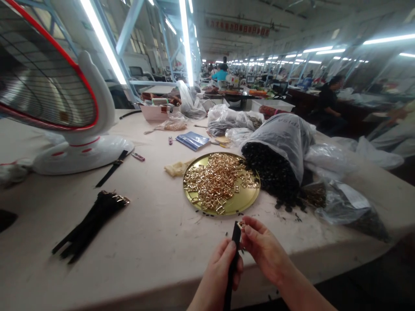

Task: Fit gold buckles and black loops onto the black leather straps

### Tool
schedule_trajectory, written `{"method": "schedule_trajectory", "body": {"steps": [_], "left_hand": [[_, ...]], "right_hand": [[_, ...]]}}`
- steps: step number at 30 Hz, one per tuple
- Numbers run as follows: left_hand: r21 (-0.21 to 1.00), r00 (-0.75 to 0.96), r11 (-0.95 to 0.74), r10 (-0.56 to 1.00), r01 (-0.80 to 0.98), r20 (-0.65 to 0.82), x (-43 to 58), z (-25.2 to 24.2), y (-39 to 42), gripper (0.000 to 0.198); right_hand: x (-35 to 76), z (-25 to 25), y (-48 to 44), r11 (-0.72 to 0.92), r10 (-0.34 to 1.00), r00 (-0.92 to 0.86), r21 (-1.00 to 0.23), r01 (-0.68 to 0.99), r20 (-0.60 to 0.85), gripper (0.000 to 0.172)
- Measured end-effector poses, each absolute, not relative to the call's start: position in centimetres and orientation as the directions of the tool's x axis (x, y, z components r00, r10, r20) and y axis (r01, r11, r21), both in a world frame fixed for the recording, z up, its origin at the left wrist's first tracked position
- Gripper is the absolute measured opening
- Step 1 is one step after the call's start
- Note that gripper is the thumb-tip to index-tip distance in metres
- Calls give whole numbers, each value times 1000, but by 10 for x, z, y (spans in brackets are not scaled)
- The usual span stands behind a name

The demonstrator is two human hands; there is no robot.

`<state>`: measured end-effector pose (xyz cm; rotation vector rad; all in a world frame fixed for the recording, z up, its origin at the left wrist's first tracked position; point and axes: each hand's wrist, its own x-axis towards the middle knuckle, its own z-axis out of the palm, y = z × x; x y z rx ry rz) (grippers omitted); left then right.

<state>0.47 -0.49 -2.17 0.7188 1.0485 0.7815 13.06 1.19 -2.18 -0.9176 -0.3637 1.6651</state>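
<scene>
My left hand (223,263) is closed around a black strap (231,276), with the thumb lying flat along it. The strap stands nearly upright and its lower end runs out of the frame. At its top end my right hand (261,246) pinches a small gold buckle (240,225), which touches the strap; whether the strap passes through it I cannot tell. Just beyond my hands lies a round gold tray (241,203) heaped with gold buckles (214,177). On the left lies a bundle of black straps (94,224) with gold buckles at their upper ends.
A white fan with a red rim (81,149) stands at the left. Behind the tray is a blue packet (193,141). Right of it, an open plastic bag (285,138) spills small black pieces (272,168); another clear bag (346,203) lies near the right edge. People sit farther back.
</scene>
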Motion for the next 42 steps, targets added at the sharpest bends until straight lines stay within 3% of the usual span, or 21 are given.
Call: {"method": "schedule_trajectory", "body": {"steps": [7,11,19,23,29,36,42], "left_hand": [[828,358,521,828,-208,-431,-4,-26,8,28],[836,372,511,828,-197,-419,-4,-29,9,26],[839,369,500,837,-214,-404,-3,-36,1,30],[869,423,460,835,-185,-352,-5,-44,3,35],[953,371,297,892,-51,-259,-11,-44,-1,36],[965,320,68,936,252,-150,-23,-16,-5,23],[973,238,73,963,220,-126,-12,-10,-9,16]], "right_hand": [[128,-32,13,-266,951,24,-852,-451,-309,28],[126,-37,15,-228,965,22,-880,-417,-261,21],[124,-36,20,-253,924,48,-702,-666,-378,26],[118,-34,16,-250,936,-15,-636,-730,-351,24],[115,-32,9,-300,921,-66,-589,-750,-384,25],[117,-29,-6,-280,952,-76,-747,-603,-296,22],[112,-24,-19,-153,988,-35,-922,-357,-151,19]]}}
